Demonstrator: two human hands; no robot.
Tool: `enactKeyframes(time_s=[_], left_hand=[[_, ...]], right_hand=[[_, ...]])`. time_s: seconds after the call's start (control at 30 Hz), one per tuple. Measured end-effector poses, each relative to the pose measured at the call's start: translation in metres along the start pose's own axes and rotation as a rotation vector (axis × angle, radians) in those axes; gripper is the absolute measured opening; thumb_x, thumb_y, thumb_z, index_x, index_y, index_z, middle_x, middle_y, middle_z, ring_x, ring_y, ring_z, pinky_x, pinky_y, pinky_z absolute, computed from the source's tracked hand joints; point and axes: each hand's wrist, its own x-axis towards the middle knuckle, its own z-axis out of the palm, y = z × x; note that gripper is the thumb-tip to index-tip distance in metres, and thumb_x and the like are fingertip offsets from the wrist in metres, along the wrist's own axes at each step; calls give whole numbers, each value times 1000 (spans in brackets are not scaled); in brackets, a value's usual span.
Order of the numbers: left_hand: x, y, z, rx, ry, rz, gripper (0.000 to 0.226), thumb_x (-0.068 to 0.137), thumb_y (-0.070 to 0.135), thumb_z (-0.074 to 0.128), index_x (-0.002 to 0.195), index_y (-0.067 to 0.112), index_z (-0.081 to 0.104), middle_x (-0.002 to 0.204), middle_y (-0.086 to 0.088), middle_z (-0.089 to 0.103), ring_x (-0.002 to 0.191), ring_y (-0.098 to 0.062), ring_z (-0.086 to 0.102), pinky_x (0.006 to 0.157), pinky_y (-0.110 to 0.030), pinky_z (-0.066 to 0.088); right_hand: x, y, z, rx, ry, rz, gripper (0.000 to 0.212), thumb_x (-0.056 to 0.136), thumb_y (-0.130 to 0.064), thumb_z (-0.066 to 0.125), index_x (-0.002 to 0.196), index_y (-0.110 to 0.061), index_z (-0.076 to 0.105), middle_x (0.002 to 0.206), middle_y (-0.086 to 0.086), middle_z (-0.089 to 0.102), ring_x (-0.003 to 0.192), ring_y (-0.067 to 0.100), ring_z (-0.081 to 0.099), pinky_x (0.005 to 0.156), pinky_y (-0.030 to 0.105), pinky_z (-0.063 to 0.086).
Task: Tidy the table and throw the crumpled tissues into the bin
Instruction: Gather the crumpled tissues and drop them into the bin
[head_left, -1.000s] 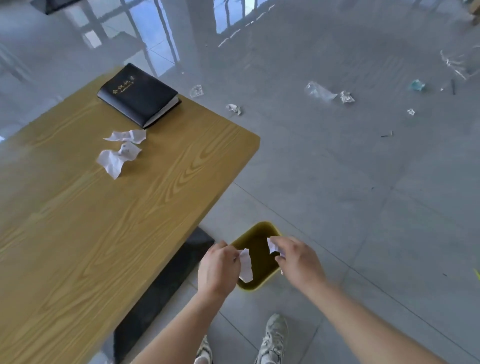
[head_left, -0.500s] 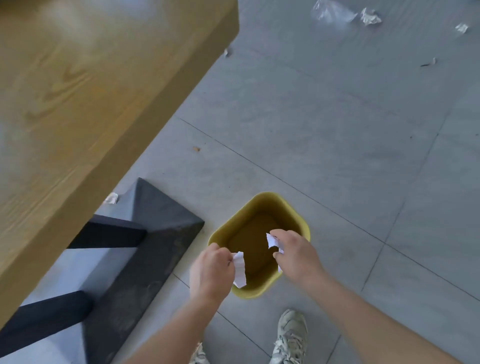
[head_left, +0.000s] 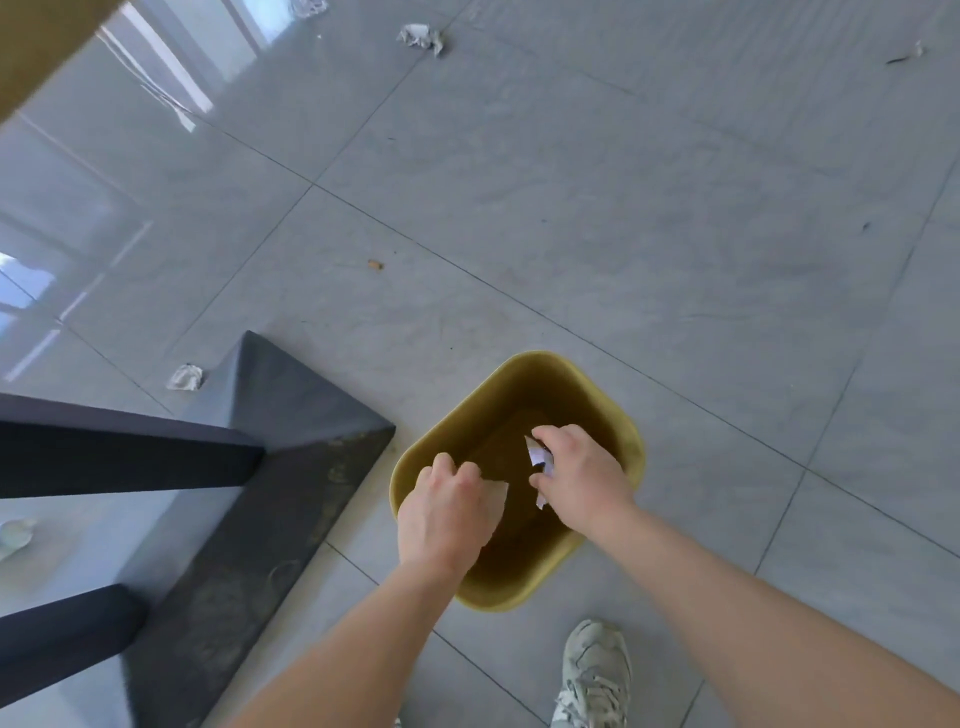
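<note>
Pinching a crumpled white tissue (head_left: 538, 460) in its curled fingers, the right hand (head_left: 576, 478) hovers over the mustard-yellow bin (head_left: 621, 415); the left hand (head_left: 447, 512) grips another creased tissue scrap (head_left: 497, 493) above the rim.

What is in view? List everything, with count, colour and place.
bin: one, olive-yellow, on the floor beneath both hands.
held tissues: two, white, one in each hand over the bin.
floor scraps: about four crumpled, whitish, scattered on the grey tiles.
table base: one, black, left.
table top: wooden corner, top left.
shoe: one fully seen, pale grey, bottom edge.
left hand: closed on a tissue.
right hand: closed on a tissue.
</note>
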Motion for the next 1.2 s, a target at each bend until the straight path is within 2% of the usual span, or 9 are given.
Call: enactKeyframes(time_s=[0.13,0.33,0.5,0.67,0.9,1.1,1.2], left_hand=[[-3,-4,-3,12,-8,-3,25,101,26,47,119,28,63,99,8,56,86,-11,52,77,-27,54],[-8,-9,-15,73,-26,18,35,97,28,49,131,30,51,108,7,54,95,-13,49,87,-27,46],[-20,-1,-45,127,-47,39,41,95,29,47,135,28,45,118,4,54,104,-17,51,89,-31,43],[-43,12,-93,174,-57,69,39,92,28,44,131,26,45,112,3,53,98,-19,49,82,-32,42],[-91,47,-174,159,-37,141,37,97,34,39,133,26,42,115,2,54,97,-18,49,83,-31,43],[-146,73,-255,101,13,160,36,98,37,41,133,28,41,122,2,55,103,-18,51,91,-34,44],[-171,78,-294,41,55,130,41,97,37,44,137,29,41,129,1,54,114,-21,52,99,-39,43]], right_hand=[[-2,-1,-3,-18,-11,13,52,94,-28,63,142,-23,45,134,2,51,115,23,57,92,35,51],[-13,-5,-15,-17,-9,11,51,94,-26,61,142,-23,45,131,3,52,111,25,58,94,38,49],[-35,-16,-37,-30,-12,6,53,94,-27,61,143,-24,43,130,3,53,114,24,56,94,38,50],[-64,-32,-70,-48,-5,7,53,93,-29,60,143,-25,42,132,3,53,118,25,54,95,38,49],[-126,-74,-142,-58,44,-16,55,91,-33,61,143,-22,43,134,6,55,123,26,53,100,40,45],[-195,-121,-203,-96,100,-45,56,93,-39,60,144,-25,41,137,3,54,122,25,55,98,41,49],[-223,-143,-230,-102,128,-104,53,91,-40,60,140,-26,45,131,2,58,117,25,57,95,39,50]])
